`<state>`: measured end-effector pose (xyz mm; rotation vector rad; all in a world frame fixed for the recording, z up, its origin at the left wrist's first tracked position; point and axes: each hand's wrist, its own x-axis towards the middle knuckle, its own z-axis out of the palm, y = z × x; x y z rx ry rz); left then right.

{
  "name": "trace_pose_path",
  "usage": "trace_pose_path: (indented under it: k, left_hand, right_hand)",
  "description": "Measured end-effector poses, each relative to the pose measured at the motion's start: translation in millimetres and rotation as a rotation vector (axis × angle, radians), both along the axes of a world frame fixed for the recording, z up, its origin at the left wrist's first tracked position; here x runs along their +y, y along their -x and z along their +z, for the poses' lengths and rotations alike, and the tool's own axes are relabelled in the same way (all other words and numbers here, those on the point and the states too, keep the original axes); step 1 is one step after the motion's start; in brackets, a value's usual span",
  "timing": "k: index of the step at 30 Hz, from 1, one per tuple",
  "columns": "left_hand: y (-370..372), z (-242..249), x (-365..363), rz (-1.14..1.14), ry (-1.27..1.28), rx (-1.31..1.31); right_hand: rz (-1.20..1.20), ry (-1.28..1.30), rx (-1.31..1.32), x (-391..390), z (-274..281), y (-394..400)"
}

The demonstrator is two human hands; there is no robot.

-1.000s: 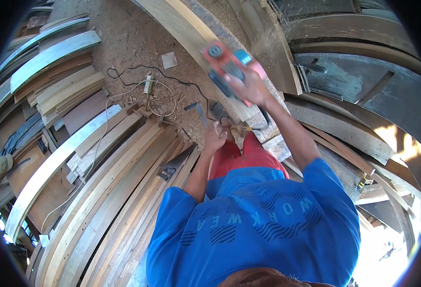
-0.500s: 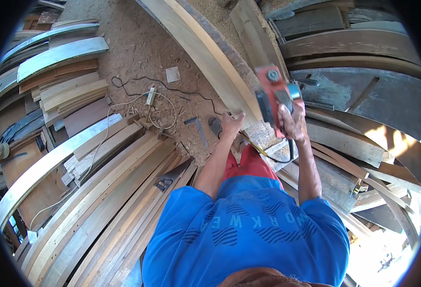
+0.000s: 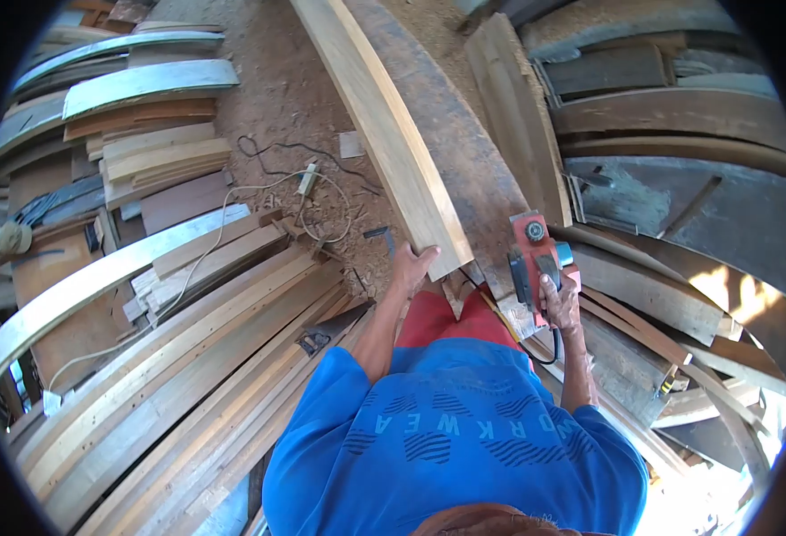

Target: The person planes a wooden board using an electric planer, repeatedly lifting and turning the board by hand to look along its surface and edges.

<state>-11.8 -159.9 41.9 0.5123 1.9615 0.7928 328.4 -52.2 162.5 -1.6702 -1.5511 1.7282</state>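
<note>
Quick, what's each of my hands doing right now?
Left hand: closed on the near end of the wooden board.
Right hand: closed around the handle of the red power planer.

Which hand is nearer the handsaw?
Left. Your left hand is at the pale board's near end, right of the handsaw; your right hand holds the red planer, farther right.

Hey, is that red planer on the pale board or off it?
Off it. The right hand holds the red planer to one side of the pale board, with the brown surface showing between them.
</note>
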Motion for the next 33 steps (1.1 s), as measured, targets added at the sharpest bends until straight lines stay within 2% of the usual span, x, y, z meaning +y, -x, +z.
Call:
trace_pose_path:
  k: [1, 4, 5, 7, 10, 11, 15, 19, 24, 30, 33]
  left_hand:
    - [-1.3, 61.4, 9.1, 0.085, -0.028, -0.045]
    - [9.9, 40.0, -17.4, 0.204, -0.182, 0.161]
    - [10.7, 37.8, -22.8, 0.157, -0.133, 0.241]
    - [12.9, 58.1, -19.1, 0.06, -0.033, 0.397]
    - [18.1, 91.5, -14.8, 0.156, -0.108, 0.409]
    - [21.0, 88.6, -21.6, 0.151, -0.079, 0.404]
    - [34.2, 73.7, -33.0, 0.11, -0.012, 0.392]
    - [38.0, 103.9, -24.8, 0.051, 0.082, 0.272]
    - [45.5, 75.5, -40.7, 0.06, -0.023, 0.282]
    - [41.9, 85.9, -21.6, 0.09, 0.078, 0.339]
    - [34.1, 76.8, -22.6, 0.145, 0.026, 0.333]
  right_hand:
    - [0.032, 0.021, 0.005, -1.7, -0.2, 0.0]
    - [0.112, 0.005, -0.014, -5.7, -9.3, 2.9]
    - [0.104, 0.009, -0.019, -9.2, -15.0, 4.0]
    - [0.095, 0.095, -0.053, -9.4, -19.3, -0.2]
    - [0.106, 0.059, -0.005, -12.2, -31.8, -4.4]
    - [0.124, 0.004, -0.041, -13.7, -38.5, -7.1]
    - [0.089, 0.115, -0.103, -12.7, -46.1, -11.2]
    - [0.072, 0.096, -0.072, -14.1, -43.1, -7.7]
    - [0.021, 0.139, -0.078, -10.7, -21.9, 4.7]
    - [0.1, 0.136, -0.171, 0.2, -27.0, 0.3]
    - [0.312, -0.076, -0.44, 13.7, -27.7, -1.3]
